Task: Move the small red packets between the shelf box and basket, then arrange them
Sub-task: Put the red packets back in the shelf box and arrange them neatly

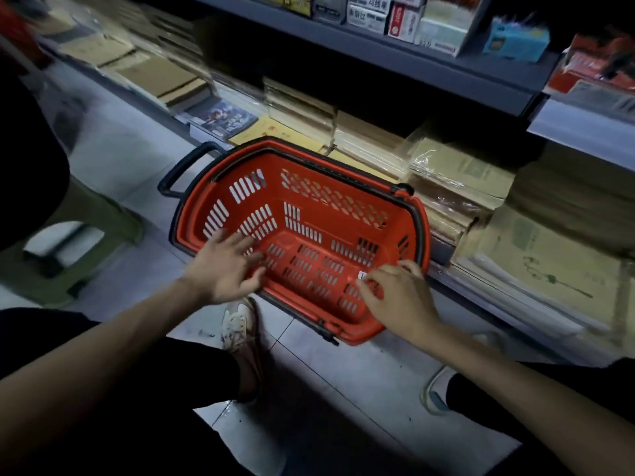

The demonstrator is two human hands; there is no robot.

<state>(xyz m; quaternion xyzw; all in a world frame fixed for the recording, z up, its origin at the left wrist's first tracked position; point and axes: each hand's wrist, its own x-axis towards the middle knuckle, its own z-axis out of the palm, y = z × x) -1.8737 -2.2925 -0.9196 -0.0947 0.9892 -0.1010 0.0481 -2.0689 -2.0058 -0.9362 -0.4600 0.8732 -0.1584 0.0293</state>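
Note:
A red plastic basket (343,201) with a black handle (178,170) sits tilted on the floor against the low shelf; apart from what my right hand holds, its inside looks bare. My left hand (226,266) hovers open, fingers spread, over the basket's near left rim. At the near right corner inside the basket, my right hand (398,300) has its fingers pinched on a small red packet (362,276) with a white label, which is hard to tell from the red plastic. A blurred red shelf box (598,63) stands on the upper shelf at the far right.
Stacks of brown wrapped paper goods (378,142) fill the low shelf behind the basket. Small boxes (402,18) line the grey upper shelf. A green stool (86,235) stands at the left. My shoe (240,324) rests on the tiled floor by the basket.

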